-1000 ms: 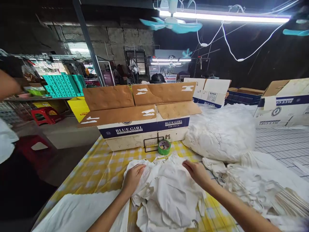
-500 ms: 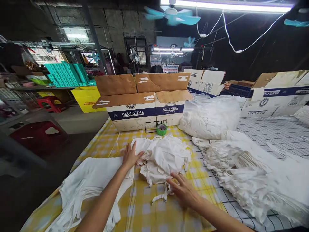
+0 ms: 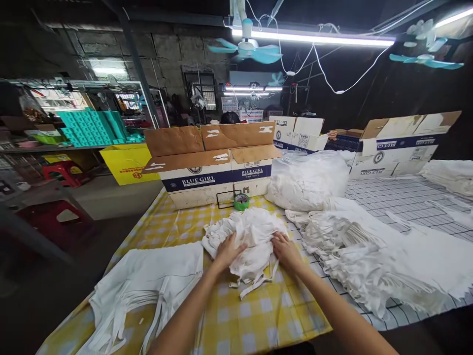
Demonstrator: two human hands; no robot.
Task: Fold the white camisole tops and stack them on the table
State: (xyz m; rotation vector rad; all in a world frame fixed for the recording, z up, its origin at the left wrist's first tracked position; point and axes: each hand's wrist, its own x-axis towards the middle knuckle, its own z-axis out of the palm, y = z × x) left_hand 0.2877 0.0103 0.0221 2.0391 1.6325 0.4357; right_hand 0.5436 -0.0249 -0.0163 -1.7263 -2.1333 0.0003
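Observation:
A crumpled bundle of white strapped garments (image 3: 254, 236) lies on the yellow checked tablecloth (image 3: 229, 315), narrow straps trailing from its near side. My left hand (image 3: 227, 252) presses into its left side, fingers curled into the cloth and thumb apart. On the opposite side my right hand (image 3: 286, 251) grips the edge of the bundle, its fingertips partly sunk in the fabric. To the left, a flat stack of white garments (image 3: 148, 276) with long straps lies beneath and beside my left forearm.
Behind the bundle are a roll of green tape (image 3: 241, 201), a black wire frame (image 3: 225, 199) and an open carton (image 3: 218, 185). A filled clear plastic bag (image 3: 310, 177) and a large heap of white pieces (image 3: 362, 251) lie to the right. Red stools (image 3: 59, 222) stand left.
My left hand has moved right and nearer onto the bundle; my right hand has come up against its right side. The bundle is now squeezed narrower. The camera view has shifted slightly.

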